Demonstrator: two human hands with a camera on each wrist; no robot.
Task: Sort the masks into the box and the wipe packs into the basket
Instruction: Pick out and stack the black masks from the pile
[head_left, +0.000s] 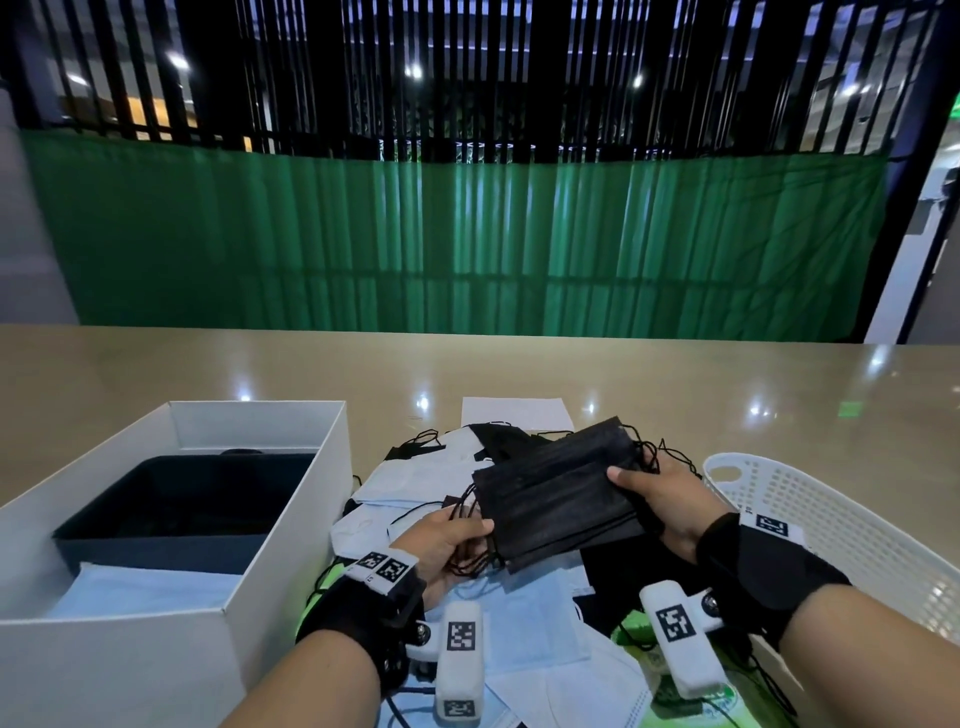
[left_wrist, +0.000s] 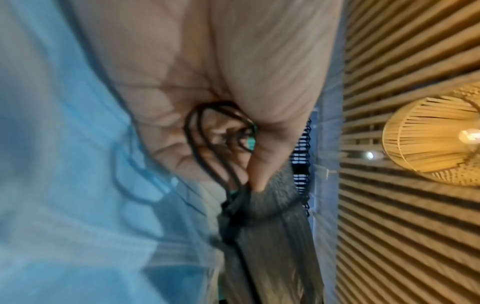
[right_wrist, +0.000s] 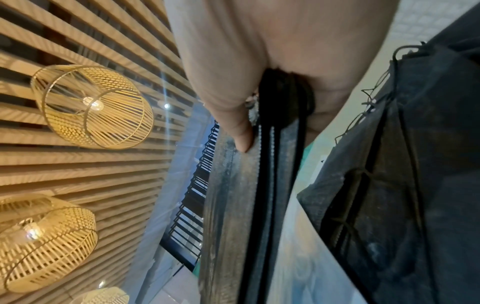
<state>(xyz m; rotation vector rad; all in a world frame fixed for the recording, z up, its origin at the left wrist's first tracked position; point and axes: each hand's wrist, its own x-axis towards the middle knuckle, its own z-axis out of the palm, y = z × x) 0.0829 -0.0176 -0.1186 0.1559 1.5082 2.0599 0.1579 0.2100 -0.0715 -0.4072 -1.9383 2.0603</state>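
Both hands hold a stack of black masks (head_left: 558, 493) above a heap of blue, white and black masks (head_left: 524, 618) on the table. My left hand (head_left: 447, 540) pinches the stack's left end, ear loops (left_wrist: 207, 144) bunched in the palm. My right hand (head_left: 649, 491) grips the right end, thumb on top. The same stack shows edge-on as the black masks (right_wrist: 249, 205) under the thumb. The white box (head_left: 291, 499) stands open at left, with a dark inner tray and a blue mask inside. The white perforated basket (head_left: 841, 525) lies at right. A green wipe pack (head_left: 654, 670) peeks from under the heap.
The beige table (head_left: 727, 379) stretches bare beyond the heap to a green curtain (head_left: 467, 244). A white sheet of paper (head_left: 514, 413) lies behind the masks. Wicker lamps and a slatted ceiling fill the wrist views.
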